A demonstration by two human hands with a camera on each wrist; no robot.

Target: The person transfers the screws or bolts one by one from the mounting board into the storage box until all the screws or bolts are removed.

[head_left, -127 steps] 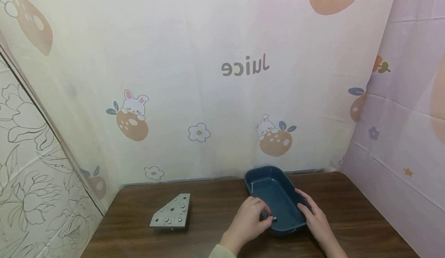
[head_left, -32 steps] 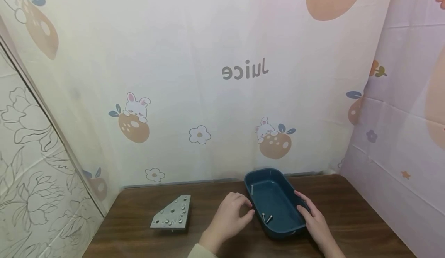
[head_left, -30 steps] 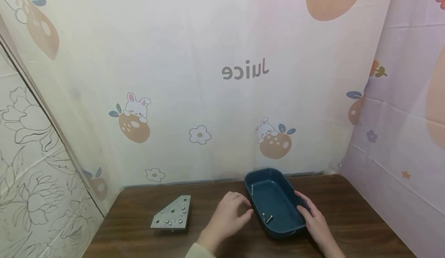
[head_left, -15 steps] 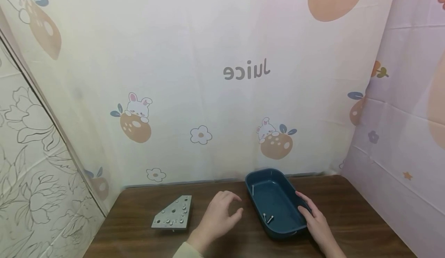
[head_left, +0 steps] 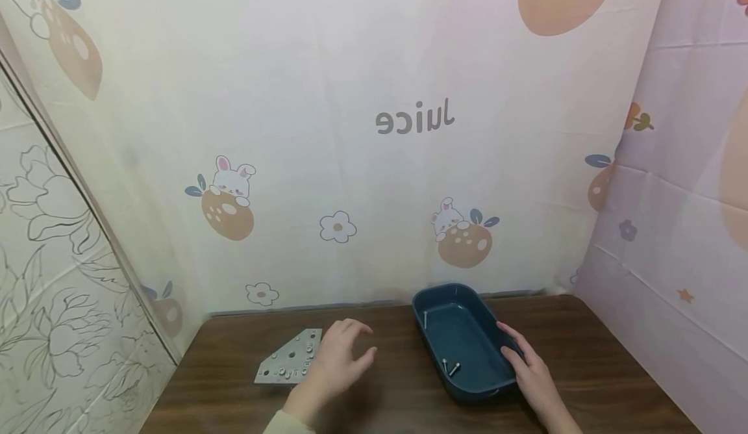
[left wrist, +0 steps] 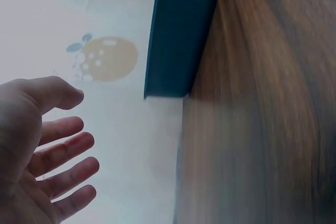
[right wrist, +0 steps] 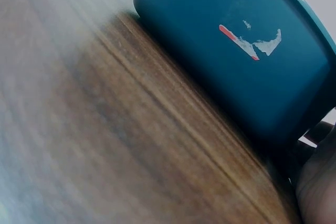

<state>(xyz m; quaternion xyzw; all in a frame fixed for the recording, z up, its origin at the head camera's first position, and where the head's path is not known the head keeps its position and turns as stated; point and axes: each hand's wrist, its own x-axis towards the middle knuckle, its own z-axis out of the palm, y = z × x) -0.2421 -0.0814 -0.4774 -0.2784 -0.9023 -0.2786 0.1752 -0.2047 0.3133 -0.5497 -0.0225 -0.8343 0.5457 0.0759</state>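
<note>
A blue tray (head_left: 465, 334) stands at the right of the table in the head view. Inside lie two short bolts (head_left: 454, 369) near its front and a thin bolt (head_left: 425, 319) by its left wall. My right hand (head_left: 530, 369) grips the tray's right side, thumb at the rim and fingers outside. Its fingers are mostly hidden in the right wrist view. My left hand (head_left: 340, 359) hovers left of the tray, fingers loosely bent and holding nothing. It partly covers the right edge of a grey metal plate (head_left: 290, 355) with a cut corner, holes and several bolt heads.
The brown wooden table (head_left: 397, 395) ends at a patterned cloth (head_left: 386, 180) hung behind it. More cloth hangs at the left and right sides. A torn sticker (right wrist: 252, 43) marks the tray's outer wall.
My left hand let go of a bolt in the tray, came out over its left wall and moved left to the metal plate. The right hand keeps its hold on the tray.
</note>
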